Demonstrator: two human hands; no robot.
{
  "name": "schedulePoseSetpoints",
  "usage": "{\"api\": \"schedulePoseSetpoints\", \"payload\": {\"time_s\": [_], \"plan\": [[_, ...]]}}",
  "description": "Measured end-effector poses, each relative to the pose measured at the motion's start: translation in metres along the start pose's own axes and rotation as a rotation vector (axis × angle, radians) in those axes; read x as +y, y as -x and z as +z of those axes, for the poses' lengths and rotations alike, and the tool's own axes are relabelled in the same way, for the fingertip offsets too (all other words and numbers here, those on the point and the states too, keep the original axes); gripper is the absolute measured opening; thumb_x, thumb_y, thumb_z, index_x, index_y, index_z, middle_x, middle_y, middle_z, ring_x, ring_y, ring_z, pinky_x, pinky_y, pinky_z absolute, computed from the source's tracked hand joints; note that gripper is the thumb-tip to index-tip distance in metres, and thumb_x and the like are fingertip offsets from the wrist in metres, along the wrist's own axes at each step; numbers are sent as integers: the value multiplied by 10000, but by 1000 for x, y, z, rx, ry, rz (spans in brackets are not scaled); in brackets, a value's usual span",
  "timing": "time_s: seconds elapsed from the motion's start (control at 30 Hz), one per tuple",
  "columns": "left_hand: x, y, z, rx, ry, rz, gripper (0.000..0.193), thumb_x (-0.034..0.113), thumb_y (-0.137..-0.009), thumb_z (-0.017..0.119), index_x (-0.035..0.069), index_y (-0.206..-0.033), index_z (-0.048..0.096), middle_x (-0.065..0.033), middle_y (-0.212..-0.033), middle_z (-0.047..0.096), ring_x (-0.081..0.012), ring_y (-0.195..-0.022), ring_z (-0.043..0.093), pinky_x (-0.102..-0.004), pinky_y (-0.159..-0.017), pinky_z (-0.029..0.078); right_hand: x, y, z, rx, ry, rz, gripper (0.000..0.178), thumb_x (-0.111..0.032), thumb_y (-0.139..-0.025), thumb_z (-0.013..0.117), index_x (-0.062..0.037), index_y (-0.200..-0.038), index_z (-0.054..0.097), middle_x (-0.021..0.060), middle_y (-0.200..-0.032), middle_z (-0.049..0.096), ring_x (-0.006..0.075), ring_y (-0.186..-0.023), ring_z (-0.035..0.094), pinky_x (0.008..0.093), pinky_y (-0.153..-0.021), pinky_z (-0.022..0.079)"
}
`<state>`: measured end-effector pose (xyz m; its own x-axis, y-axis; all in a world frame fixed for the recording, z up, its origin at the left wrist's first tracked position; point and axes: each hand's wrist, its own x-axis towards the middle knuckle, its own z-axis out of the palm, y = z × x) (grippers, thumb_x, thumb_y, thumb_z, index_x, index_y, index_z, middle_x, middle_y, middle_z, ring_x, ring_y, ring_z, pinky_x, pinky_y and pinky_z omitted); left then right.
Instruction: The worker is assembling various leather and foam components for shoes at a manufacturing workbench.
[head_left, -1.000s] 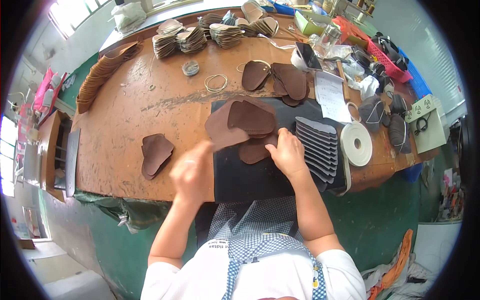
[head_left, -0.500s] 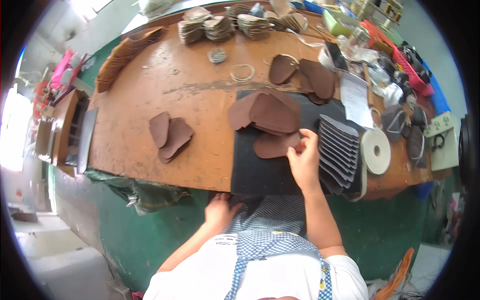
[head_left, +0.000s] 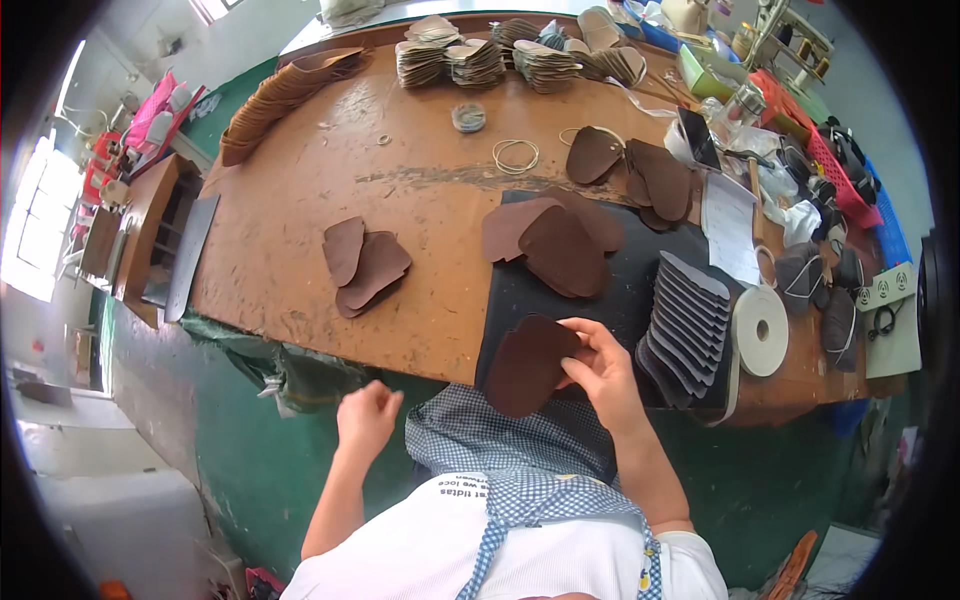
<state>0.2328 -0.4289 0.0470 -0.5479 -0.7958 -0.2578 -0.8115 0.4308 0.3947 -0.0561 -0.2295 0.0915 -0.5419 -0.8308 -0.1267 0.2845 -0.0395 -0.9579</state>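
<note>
My right hand pinches a dark brown cut leather-like piece by its right edge. The piece is held over the front edge of the black mat. Behind it, several overlapping brown pieces lie on the mat. My left hand is closed in front of the table edge; whether anything is in its fingers is hidden. On the wood to the left rests a small group of brown pieces. Right of my right hand, a fanned row of grey strip-like pieces lies on the mat.
A white tape roll and a paper sheet lie at the right. More brown pieces, a cord loop and a small round tin sit farther back. Stacked pieces line the far edge; a green cloth bundle hangs at the front left.
My right hand has lifted a brown piece off the pile and brought it toward me. My left hand has come out from the table edge, moving left. The view has shifted slightly.
</note>
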Motion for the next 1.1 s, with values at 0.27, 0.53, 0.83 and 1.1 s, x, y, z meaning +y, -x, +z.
{"api": "schedulePoseSetpoints", "payload": {"time_s": [0.27, 0.53, 0.83, 1.1], "plan": [[162, -29, -22, 242, 658, 710, 505, 18, -771, 792, 32, -1237, 599, -118, -1227, 612, -237, -1092, 612, -331, -911, 518, 5, -13, 13, 39, 110, -190, 343, 114, -931, 547, -12, -1249, 577, 63, -1076, 629, 116, -944, 644, 252, -771, 570], [176, -62, 22, 378, 355, 945, 364, -23, -760, 722, 54, -1114, 695, -117, -1108, 644, -303, -946, 647, -386, -761, 570, 0, -6, 7, 128, 182, -27, 170, -8, -956, 591, 32, -1121, 609, 63, -1042, 603, 132, -918, 647, 265, -779, 564], [161, -67, 37, 434, 328, 948, 340, 14, -771, 745, 28, -1109, 701, -123, -1150, 687, -307, -1001, 669, -390, -831, 572, 18, -35, -14, 138, 301, 115, 237, -188, -1037, 551, -7, -1183, 592, 32, -1008, 652, 88, -942, 599, 243, -866, 482], [180, -37, 37, 317, 278, 785, 381, 144, -692, 825, 35, -981, 602, -141, -1026, 616, -325, -932, 623, -411, -770, 542, 28, -49, 9, 198, 265, -83, 166, -70, -996, 532, -15, -1136, 600, 22, -698, 594, 96, -609, 544, 268, -591, 471]]}}
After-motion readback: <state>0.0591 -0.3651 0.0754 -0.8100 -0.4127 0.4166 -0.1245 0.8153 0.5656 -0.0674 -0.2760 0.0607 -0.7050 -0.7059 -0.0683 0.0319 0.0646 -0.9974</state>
